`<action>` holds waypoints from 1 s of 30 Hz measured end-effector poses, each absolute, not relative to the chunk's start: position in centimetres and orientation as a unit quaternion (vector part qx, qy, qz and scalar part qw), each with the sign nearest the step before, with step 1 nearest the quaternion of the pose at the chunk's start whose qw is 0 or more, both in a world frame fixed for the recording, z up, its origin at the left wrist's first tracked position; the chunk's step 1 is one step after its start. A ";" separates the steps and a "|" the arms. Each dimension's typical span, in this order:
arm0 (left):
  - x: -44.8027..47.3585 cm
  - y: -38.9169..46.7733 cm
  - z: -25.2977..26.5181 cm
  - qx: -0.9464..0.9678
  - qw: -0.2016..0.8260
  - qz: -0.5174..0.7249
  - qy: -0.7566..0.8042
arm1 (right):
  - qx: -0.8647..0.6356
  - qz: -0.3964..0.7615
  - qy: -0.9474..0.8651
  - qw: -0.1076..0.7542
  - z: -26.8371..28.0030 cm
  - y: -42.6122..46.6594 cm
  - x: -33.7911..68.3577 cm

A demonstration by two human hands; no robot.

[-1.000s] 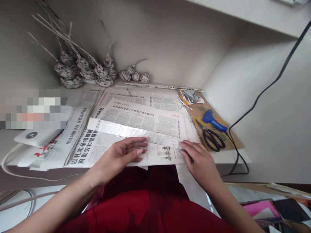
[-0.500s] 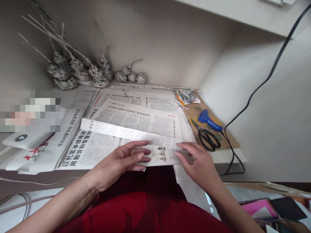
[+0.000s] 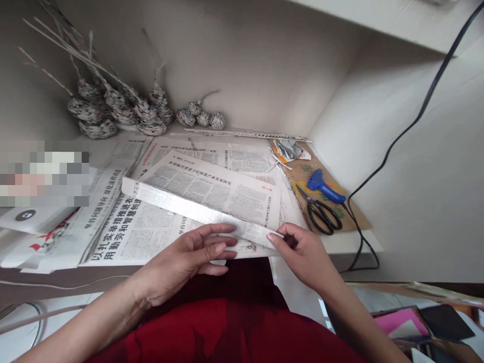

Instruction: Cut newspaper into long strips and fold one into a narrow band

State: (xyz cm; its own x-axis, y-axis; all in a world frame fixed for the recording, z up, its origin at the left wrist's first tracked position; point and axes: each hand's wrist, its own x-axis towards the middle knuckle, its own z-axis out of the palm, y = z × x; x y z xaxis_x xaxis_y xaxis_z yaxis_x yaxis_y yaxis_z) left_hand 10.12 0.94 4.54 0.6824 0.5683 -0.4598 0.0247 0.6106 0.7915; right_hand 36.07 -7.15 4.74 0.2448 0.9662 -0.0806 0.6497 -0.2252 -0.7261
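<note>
Head view, right hand (image 3: 304,254) pinching newsprint strip (image 3: 189,205), left hand (image 3: 185,259) (fingers apart) near its edge.

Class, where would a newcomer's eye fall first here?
A blue glue gun lies on brown cardboard at the right, beside black scissors. Woven paper gourds crowd the back left. Front and centre, the right hand pinches a paper strip by its end, the left hand close by.

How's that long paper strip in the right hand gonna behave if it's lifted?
The paper strip is probably light and floppy, being long, narrow printed paper. Its left end may sag, since the right hand pinches the opposite end.
</note>
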 end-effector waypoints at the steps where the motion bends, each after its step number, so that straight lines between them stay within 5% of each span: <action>1: 10.2 0.8 4.6 0.405 0.828 0.164 0.352 | -0.724 0.322 -0.530 0.302 4.9 -7.4 35.8; 5: 10.8 0.0 4.4 0.380 0.855 0.150 0.318 | -0.683 0.467 -0.457 0.326 5.1 -8.7 34.8; 19: 11.9 -0.9 3.9 0.297 0.815 0.308 0.391 | -0.599 0.644 -0.308 0.363 2.1 -10.4 33.7; 30: 13.9 -1.4 3.8 0.339 0.820 0.284 0.362 | -0.548 0.641 -0.365 0.394 3.0 -8.4 31.3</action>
State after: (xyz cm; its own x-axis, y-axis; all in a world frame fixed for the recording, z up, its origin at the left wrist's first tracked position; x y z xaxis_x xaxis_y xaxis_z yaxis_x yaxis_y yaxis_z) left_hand 13.93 -1.42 3.80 0.5765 0.7117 -0.4014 -0.2201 0.6083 0.7626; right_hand 31.30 -8.38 2.98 -0.0893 0.9053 -0.4152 -0.1059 -0.4232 -0.8998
